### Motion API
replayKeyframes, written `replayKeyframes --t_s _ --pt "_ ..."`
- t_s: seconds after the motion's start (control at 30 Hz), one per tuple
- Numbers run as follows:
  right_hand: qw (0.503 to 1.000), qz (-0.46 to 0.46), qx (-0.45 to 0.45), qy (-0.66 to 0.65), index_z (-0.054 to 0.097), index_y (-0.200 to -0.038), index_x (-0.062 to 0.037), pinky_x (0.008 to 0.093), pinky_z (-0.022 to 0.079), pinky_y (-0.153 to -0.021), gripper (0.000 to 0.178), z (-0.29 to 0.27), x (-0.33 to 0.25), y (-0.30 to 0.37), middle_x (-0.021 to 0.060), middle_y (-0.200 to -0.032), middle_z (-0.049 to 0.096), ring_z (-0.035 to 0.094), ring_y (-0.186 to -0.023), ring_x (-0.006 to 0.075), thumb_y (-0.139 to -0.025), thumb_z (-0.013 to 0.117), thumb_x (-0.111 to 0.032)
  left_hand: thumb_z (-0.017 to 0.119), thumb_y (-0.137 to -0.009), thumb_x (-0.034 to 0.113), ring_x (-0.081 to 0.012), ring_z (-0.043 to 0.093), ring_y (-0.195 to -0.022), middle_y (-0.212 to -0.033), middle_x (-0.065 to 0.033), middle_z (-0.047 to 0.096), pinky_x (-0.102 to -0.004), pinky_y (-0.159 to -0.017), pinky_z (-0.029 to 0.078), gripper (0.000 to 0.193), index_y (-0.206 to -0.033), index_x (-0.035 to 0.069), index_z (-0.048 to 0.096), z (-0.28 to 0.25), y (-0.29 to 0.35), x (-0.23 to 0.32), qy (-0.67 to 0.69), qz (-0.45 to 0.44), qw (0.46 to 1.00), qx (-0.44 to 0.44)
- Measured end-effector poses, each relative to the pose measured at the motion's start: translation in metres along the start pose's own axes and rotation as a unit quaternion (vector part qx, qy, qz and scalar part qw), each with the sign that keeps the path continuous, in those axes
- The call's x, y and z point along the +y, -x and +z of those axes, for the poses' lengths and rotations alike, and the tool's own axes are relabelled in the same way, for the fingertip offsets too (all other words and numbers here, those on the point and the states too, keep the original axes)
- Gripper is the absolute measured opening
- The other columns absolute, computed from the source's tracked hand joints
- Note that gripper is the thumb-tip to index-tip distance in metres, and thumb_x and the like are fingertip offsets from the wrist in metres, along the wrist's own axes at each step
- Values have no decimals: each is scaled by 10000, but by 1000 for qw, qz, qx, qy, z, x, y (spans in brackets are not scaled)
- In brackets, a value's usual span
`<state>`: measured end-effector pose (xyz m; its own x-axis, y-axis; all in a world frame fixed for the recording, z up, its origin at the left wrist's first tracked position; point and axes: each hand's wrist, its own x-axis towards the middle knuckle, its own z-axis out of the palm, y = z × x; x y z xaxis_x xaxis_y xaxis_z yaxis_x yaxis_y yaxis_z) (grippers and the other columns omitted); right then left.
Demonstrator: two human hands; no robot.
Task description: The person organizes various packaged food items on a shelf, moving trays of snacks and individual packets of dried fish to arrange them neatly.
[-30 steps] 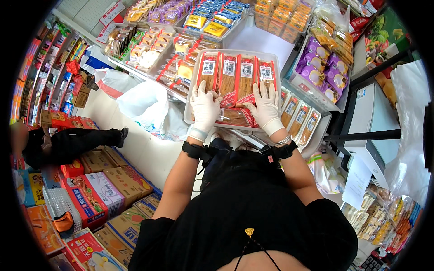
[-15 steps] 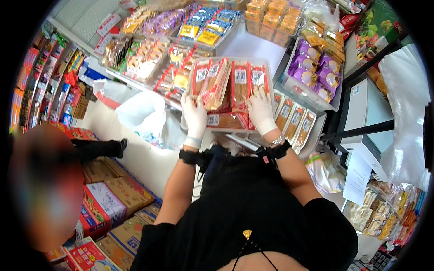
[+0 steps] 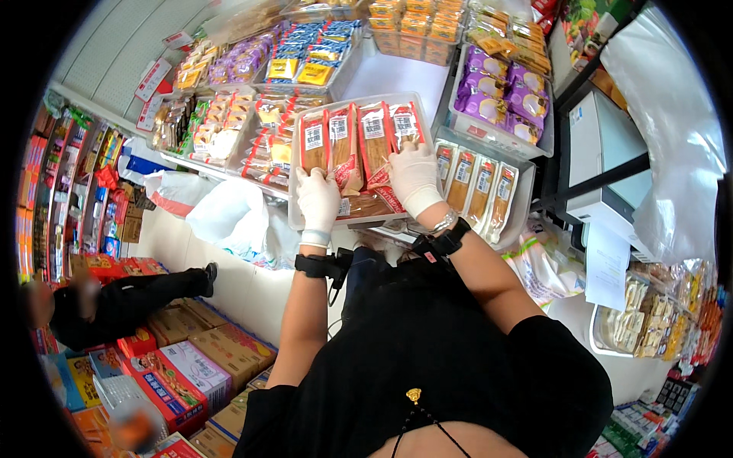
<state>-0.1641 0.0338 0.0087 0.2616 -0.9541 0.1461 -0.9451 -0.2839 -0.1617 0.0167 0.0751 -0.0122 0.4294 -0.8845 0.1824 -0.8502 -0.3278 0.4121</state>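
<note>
A clear plastic tray [image 3: 296,126] tilts toward me, holding long brown bread packets with red edging and white labels. Several stand side by side in a row, and another bread packet [image 3: 365,204] lies crosswise below them. My left hand [image 3: 317,200], in a white glove, has its fingers curled over the lower end of the leftmost bread packet [image 3: 314,136]. My right hand [image 3: 414,179], gloved the same way, is closed round the lower end of the rightmost bread packet [image 3: 404,120]. Both thumbs are partly hidden.
Right of the tray stands a bin [image 3: 519,217] of slim wrapped cakes. Purple packets [image 3: 482,88], orange-wrapped tubs [image 3: 416,27] and blue-yellow packets [image 3: 313,49] sit beyond. White plastic bags [image 3: 240,217] are at the left. Cartons [image 3: 221,347] and another person's dark-clothed leg [image 3: 164,294] are lower left.
The left bread packets, slanted and overlapping before, now stand straighter in the row. My left hand has shifted down their lower ends. The whole view has swung, moving the tray leftward.
</note>
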Motion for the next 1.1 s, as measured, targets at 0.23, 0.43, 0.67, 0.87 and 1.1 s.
replayKeyframes --t_s 0.23,0.43,0.67,0.87,1.1 --pt "995 -64 -70 -30 671 -791 -5 380 514 -752 143 18 10 -29 202 -877 614 623 -837 327 -766 594 -122 616 -808 198 -390 555 -977 -995 -263 572 -446 -847 448 210 -785 -10 610 -1 -11 -21 59 56 996 22" --pt "932 -5 17 -362 676 -920 -47 356 495 -735 197 -72 61 -40 136 -816 639 641 -834 257 -823 539 -150 579 -844 125 -333 567 -803 -832 -212 603 -385 -761 440 190 -759 -45 592 -9 -10 -12 177 1 981 79" --pt "937 -10 194 -292 632 -899 -3 315 471 -716 123 -156 131 61 131 -836 583 594 -773 262 -834 594 -100 541 -912 144 -102 513 -599 -700 -58 571 -247 -558 428 186 -821 -16 565 -36 -5 6 394 -33 919 2" --pt "972 36 169 -162 626 -875 2 354 477 -706 103 -79 184 113 138 -845 569 584 -780 293 -807 613 -75 521 -918 109 -75 523 -588 -719 -32 569 -220 -530 440 131 -903 -15 560 -77 18 90 511 37 856 -64" --pt "990 71 112 -36 595 -808 -21 422 450 -769 135 19 197 118 167 -844 572 540 -874 328 -698 636 -88 556 -882 108 -82 553 -588 -771 -65 589 -227 -485 498 153 -929 -36 576 -43 46 171 556 -21 798 -230"
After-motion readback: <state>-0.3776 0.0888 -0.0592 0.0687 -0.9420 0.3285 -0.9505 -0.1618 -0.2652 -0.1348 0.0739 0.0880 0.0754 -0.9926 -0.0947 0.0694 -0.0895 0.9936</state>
